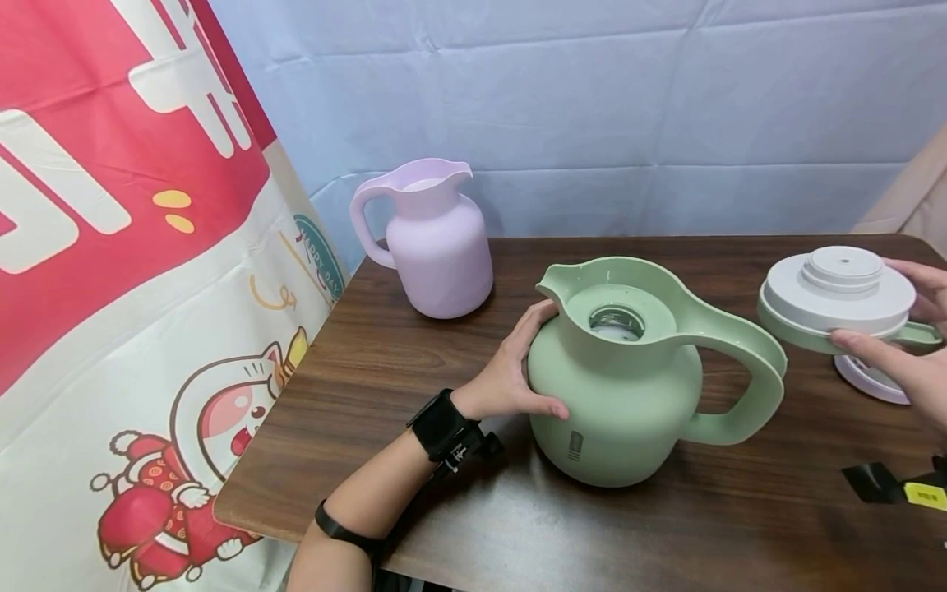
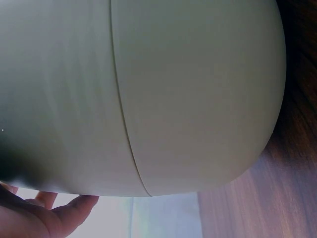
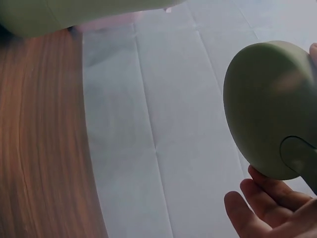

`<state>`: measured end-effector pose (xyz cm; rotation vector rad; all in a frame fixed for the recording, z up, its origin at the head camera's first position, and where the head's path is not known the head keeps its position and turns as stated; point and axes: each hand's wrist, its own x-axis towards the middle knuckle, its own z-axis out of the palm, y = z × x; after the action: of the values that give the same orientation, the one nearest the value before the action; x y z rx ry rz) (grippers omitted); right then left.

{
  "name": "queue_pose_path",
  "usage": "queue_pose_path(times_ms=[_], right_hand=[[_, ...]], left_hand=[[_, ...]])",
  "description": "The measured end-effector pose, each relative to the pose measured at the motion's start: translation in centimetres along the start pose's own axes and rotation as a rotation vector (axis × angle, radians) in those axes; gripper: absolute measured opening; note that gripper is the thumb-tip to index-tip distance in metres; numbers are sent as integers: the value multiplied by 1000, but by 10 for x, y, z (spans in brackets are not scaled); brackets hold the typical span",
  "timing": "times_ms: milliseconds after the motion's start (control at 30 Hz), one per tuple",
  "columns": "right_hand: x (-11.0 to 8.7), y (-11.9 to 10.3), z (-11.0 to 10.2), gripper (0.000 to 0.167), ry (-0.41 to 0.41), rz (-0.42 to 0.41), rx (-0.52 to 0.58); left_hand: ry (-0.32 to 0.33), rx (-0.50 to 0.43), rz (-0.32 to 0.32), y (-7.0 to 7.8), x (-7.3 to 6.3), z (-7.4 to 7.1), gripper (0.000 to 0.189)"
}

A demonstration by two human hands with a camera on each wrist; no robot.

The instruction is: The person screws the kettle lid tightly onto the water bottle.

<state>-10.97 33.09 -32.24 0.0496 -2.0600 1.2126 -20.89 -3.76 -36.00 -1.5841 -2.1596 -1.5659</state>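
Note:
A light green jug (image 1: 614, 395) stands lidless on the wooden table, its spout to the left and its handle to the right. Its round inner opening shows at the top. My left hand (image 1: 518, 370) grips the jug's left side, thumb on the front and fingers behind the shoulder. In the left wrist view, the jug's smooth body (image 2: 198, 99) fills most of the picture. My right hand (image 1: 913, 345) holds a green and white lid (image 1: 836, 296) by its edge, above the table with the white stepped side up. The right wrist view shows the lid's green face (image 3: 267, 109).
Behind to the left stands a lilac jug (image 1: 440, 255), also without a lid. A lilac-rimmed round piece (image 1: 876, 386) lies on the table (image 1: 355, 353) beneath the held lid, partly hidden. A pale blue cloth (image 1: 562, 123) hangs behind, and a printed cloth (image 1: 170, 288) hangs on the left.

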Motion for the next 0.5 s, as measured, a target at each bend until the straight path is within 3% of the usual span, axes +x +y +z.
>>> queue_pose_path(times_ms=[233, 300, 433, 500], right_hand=[[4, -3, 0, 72, 56, -35, 81], [6, -3, 0, 71, 54, -28, 171], [8, -6, 1, 72, 38, -34, 223], [9, -6, 1, 69, 32, -59, 323]], left_hand=[[1, 4, -7, 0, -1, 0, 121], [0, 4, -8, 0, -1, 0, 121], [0, 7, -9, 0, -1, 0, 121], [1, 7, -8, -1, -1, 0, 121]])
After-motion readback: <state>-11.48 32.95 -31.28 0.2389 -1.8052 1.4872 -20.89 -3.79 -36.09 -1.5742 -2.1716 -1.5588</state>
